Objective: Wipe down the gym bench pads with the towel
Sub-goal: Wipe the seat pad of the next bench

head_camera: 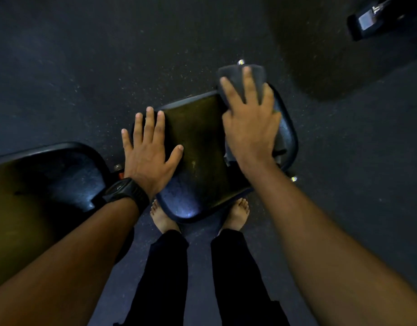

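Nearest, bare feet [164, 220] at seat pad's [198, 147] near edge. Left hand [147, 156] — fingers spread, flat on pad's left edge, holding nothing. Right hand [249, 123] — open palm pressing dark towel [235, 76] onto pad's far right corner; second pad [50, 175] lies left.

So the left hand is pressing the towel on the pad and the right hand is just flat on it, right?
Not quite, it's swapped. The head view shows the right hand pressing the towel on the pad, while the left hand lies flat and bare on it.
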Demonstrator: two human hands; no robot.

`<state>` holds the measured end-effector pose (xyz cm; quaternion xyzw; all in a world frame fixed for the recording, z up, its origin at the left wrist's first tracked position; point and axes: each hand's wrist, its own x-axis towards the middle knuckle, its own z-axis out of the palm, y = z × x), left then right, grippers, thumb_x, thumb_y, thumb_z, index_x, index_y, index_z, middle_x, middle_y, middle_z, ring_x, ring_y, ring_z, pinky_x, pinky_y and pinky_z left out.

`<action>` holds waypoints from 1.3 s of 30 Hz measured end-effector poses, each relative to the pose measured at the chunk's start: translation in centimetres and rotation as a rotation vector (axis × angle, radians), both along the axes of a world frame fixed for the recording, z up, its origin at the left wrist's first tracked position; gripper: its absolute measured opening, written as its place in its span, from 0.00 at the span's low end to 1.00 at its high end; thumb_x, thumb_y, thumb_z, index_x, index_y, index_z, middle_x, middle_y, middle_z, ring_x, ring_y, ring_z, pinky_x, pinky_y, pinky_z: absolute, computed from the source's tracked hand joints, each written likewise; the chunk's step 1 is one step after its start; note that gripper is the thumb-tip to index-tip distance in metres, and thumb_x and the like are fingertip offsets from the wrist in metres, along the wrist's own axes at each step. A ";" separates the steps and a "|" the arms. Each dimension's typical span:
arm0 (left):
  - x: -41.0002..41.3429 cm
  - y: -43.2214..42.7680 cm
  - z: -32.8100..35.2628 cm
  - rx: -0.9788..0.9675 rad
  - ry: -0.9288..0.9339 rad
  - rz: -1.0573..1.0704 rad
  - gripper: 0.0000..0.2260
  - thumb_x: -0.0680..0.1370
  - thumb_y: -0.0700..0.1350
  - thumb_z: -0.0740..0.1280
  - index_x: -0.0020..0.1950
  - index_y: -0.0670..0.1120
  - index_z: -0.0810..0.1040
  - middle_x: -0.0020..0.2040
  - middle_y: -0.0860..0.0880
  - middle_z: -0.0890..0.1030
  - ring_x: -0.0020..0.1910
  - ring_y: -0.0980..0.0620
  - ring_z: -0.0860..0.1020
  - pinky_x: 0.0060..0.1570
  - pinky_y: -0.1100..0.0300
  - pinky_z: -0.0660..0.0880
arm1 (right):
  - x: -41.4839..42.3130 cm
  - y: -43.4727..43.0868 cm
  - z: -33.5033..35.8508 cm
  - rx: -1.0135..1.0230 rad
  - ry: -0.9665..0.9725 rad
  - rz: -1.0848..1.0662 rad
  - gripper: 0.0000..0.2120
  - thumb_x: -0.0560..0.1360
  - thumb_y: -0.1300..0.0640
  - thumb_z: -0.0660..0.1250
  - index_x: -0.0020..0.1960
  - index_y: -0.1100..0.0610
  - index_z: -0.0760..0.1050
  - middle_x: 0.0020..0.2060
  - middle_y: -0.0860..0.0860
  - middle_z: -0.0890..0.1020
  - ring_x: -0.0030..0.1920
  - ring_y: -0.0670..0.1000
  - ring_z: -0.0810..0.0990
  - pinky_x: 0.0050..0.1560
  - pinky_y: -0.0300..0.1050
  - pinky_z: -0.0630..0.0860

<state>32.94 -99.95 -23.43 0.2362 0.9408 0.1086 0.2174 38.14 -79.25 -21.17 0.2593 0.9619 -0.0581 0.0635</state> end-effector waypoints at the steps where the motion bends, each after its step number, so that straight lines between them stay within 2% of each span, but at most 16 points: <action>1: -0.1 0.2 0.1 -0.003 -0.003 0.001 0.37 0.77 0.64 0.50 0.82 0.48 0.45 0.82 0.47 0.43 0.81 0.46 0.41 0.76 0.37 0.40 | 1.2 -0.4 0.3 0.018 0.005 -0.076 0.31 0.79 0.49 0.61 0.79 0.38 0.55 0.82 0.50 0.53 0.76 0.64 0.60 0.58 0.68 0.74; 4: -0.1 0.8 0.2 -0.022 0.010 -0.012 0.38 0.76 0.64 0.48 0.82 0.48 0.45 0.82 0.47 0.44 0.81 0.45 0.42 0.75 0.35 0.41 | 6.4 -6.0 0.1 0.095 0.025 -0.118 0.30 0.78 0.51 0.62 0.78 0.40 0.60 0.81 0.50 0.56 0.75 0.66 0.62 0.57 0.64 0.73; 7: 0.1 1.4 0.2 -0.021 0.028 -0.069 0.36 0.77 0.63 0.46 0.82 0.48 0.47 0.82 0.46 0.45 0.80 0.43 0.43 0.75 0.34 0.40 | 8.0 -11.0 -0.5 0.006 0.114 0.025 0.27 0.78 0.50 0.62 0.77 0.40 0.64 0.79 0.49 0.62 0.72 0.65 0.67 0.55 0.62 0.74; 9: 0.1 1.6 0.2 -0.022 0.034 -0.062 0.34 0.78 0.62 0.45 0.82 0.48 0.48 0.82 0.46 0.46 0.81 0.42 0.44 0.75 0.33 0.40 | 5.5 -9.4 -0.4 -0.050 0.132 0.151 0.26 0.80 0.47 0.62 0.77 0.40 0.62 0.80 0.48 0.60 0.72 0.64 0.66 0.56 0.60 0.74; 12: 0.0 1.6 0.1 -0.026 0.051 -0.054 0.35 0.78 0.62 0.48 0.82 0.48 0.50 0.82 0.45 0.47 0.80 0.42 0.45 0.75 0.33 0.41 | 1.6 -3.7 -0.5 0.002 0.047 0.352 0.31 0.79 0.46 0.62 0.79 0.38 0.55 0.81 0.48 0.54 0.75 0.64 0.62 0.59 0.62 0.72; 14: 0.1 1.8 0.0 -0.026 0.050 -0.050 0.35 0.78 0.62 0.50 0.82 0.48 0.49 0.82 0.45 0.47 0.80 0.42 0.44 0.75 0.34 0.42 | 0.4 0.3 -0.3 0.013 -0.008 0.228 0.31 0.79 0.48 0.61 0.79 0.36 0.54 0.82 0.48 0.53 0.76 0.64 0.61 0.60 0.63 0.71; 16: 0.1 2.2 0.0 -0.020 0.041 -0.038 0.35 0.78 0.63 0.50 0.82 0.49 0.49 0.82 0.46 0.47 0.80 0.42 0.44 0.75 0.34 0.41 | 1.1 2.7 0.1 -0.006 0.012 -0.027 0.30 0.79 0.49 0.61 0.78 0.37 0.56 0.81 0.49 0.54 0.75 0.64 0.61 0.61 0.66 0.72; 18: 0.1 2.6 0.0 -0.015 0.037 -0.022 0.36 0.77 0.64 0.49 0.82 0.49 0.49 0.82 0.46 0.47 0.80 0.42 0.43 0.75 0.34 0.41 | 3.3 1.8 0.4 0.037 0.029 -0.180 0.30 0.78 0.50 0.63 0.78 0.39 0.59 0.81 0.50 0.55 0.74 0.65 0.62 0.61 0.67 0.72; 20: 0.2 2.9 0.1 -0.027 0.041 -0.006 0.37 0.76 0.65 0.49 0.82 0.49 0.49 0.82 0.46 0.47 0.80 0.42 0.43 0.75 0.34 0.42 | 6.0 -2.1 0.3 0.067 0.017 -0.214 0.31 0.77 0.50 0.65 0.77 0.40 0.61 0.81 0.50 0.56 0.73 0.65 0.64 0.59 0.65 0.73; 23: 0.2 3.4 0.2 -0.036 0.038 -0.019 0.37 0.76 0.66 0.48 0.82 0.49 0.48 0.82 0.46 0.46 0.80 0.40 0.43 0.74 0.34 0.42 | 7.2 -6.8 -0.1 -0.029 0.107 0.006 0.26 0.78 0.49 0.63 0.75 0.38 0.65 0.80 0.48 0.61 0.72 0.65 0.66 0.58 0.61 0.71; 25: 0.1 3.6 0.2 -0.026 0.042 -0.042 0.37 0.76 0.65 0.48 0.82 0.49 0.49 0.82 0.46 0.47 0.80 0.40 0.44 0.74 0.33 0.42 | 4.4 -4.7 -0.2 -0.072 0.101 0.232 0.25 0.79 0.47 0.58 0.75 0.37 0.64 0.80 0.46 0.59 0.73 0.63 0.65 0.59 0.61 0.71; 27: 0.1 3.6 0.1 -0.027 0.054 -0.042 0.37 0.76 0.65 0.49 0.82 0.49 0.50 0.82 0.46 0.48 0.80 0.40 0.45 0.74 0.33 0.43 | 1.0 -1.0 0.0 -0.028 0.037 0.382 0.27 0.79 0.47 0.58 0.77 0.36 0.60 0.81 0.46 0.56 0.74 0.63 0.63 0.59 0.62 0.71; 29: 0.0 3.7 0.1 -0.031 0.070 -0.040 0.37 0.76 0.65 0.50 0.81 0.49 0.51 0.82 0.46 0.50 0.80 0.39 0.46 0.74 0.33 0.44 | -0.4 2.5 0.1 -0.016 -0.010 0.284 0.29 0.79 0.48 0.60 0.78 0.36 0.57 0.81 0.46 0.55 0.74 0.63 0.62 0.60 0.64 0.71; 31: -0.2 3.5 0.1 -0.029 0.068 -0.053 0.36 0.77 0.66 0.50 0.81 0.50 0.52 0.82 0.46 0.51 0.80 0.40 0.47 0.73 0.31 0.44 | 1.1 4.1 0.3 -0.042 0.014 -0.019 0.30 0.79 0.49 0.61 0.78 0.36 0.56 0.81 0.47 0.54 0.74 0.63 0.62 0.61 0.65 0.71; 34: -0.6 3.1 0.2 -0.035 0.069 -0.069 0.35 0.77 0.67 0.50 0.81 0.53 0.52 0.82 0.47 0.51 0.80 0.41 0.48 0.73 0.29 0.45 | 6.4 0.0 0.1 0.072 0.034 -0.304 0.32 0.77 0.50 0.61 0.79 0.38 0.57 0.82 0.49 0.53 0.74 0.64 0.62 0.58 0.65 0.72; 39: -1.0 2.4 0.2 -0.026 0.024 -0.076 0.33 0.78 0.65 0.49 0.81 0.55 0.50 0.82 0.47 0.48 0.80 0.43 0.45 0.73 0.29 0.43 | 7.4 -9.7 -0.3 -0.043 0.132 -0.105 0.25 0.79 0.51 0.60 0.75 0.39 0.65 0.79 0.50 0.62 0.70 0.66 0.66 0.54 0.61 0.74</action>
